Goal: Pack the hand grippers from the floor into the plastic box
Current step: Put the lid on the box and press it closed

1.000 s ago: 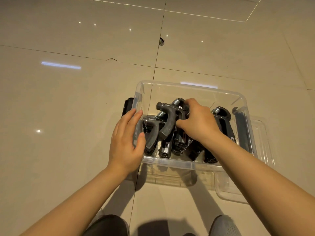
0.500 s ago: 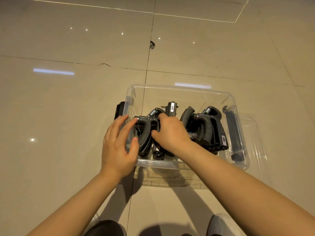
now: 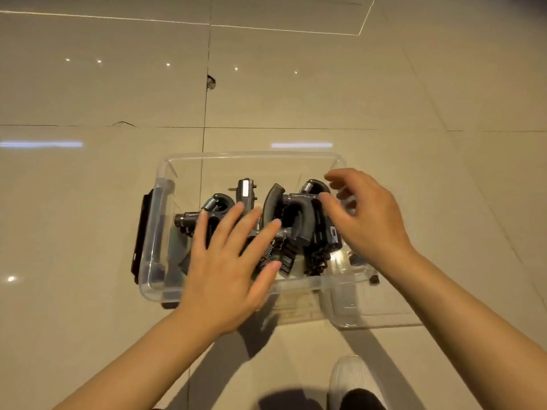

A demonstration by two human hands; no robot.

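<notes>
A: Where do the hand grippers point(image 3: 299, 223) lie relative to my fingers?

B: They lie in a jumbled black heap inside the plastic box point(image 3: 251, 157), directly beneath and just beyond your fingertips. The handles are curved with a matte, rubbery look; coiled metal springs show at their heads.

A: I read my left hand point(image 3: 228, 270) as spread flat. Confirm?

B: Confirmed. Its fingers are straight and fanned wide over the left part of the heap, with nothing curled round anything. Whether the fingertips touch the handles or hover just above them cannot be told.

A: And my right hand point(image 3: 370, 220)?

B: It hangs over the right part of the heap, fingers loosely bent and apart, gripping nothing. The thumb tip sits close to a curved handle; contact cannot be told.

A: Describe the box itself.

B: Clear, thin-walled, rectangular with rounded corners, standing on glossy beige tile floor point(image 3: 88, 202). A black latch point(image 3: 142, 235) lies along the outside of its wall, left of your left fingers.

A: Anything nearer than my wrists?

B: A clear lid point(image 3: 370, 315) lies flat beside the box's near right corner, and a white shoe point(image 3: 352, 380) shows at the bottom edge.
</notes>
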